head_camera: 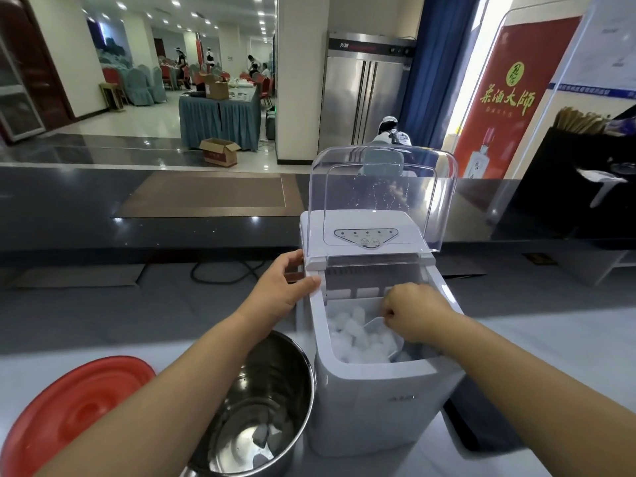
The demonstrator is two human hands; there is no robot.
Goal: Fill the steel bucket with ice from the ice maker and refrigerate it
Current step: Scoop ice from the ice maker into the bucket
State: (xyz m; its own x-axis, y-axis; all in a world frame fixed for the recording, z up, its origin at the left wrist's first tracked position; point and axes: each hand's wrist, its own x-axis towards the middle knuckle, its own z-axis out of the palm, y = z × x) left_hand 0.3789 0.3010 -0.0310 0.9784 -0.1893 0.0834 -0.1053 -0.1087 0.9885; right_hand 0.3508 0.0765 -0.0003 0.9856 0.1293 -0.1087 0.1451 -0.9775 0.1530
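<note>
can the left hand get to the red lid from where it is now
Probably yes. The left hand only rests on the ice maker edge, holding nothing, and the red lid lies uncovered beside the steel bucket, nothing between.

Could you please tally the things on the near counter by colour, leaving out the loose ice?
White: 1, the ice maker
Silver: 1, the steel bucket
Red: 1, the lid
Clear: 1, the scoop in the right hand
Total: 4

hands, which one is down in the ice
The right hand, gripping the clear scoop in the ice basket. The left hand only rests on the ice maker's rim.
</note>
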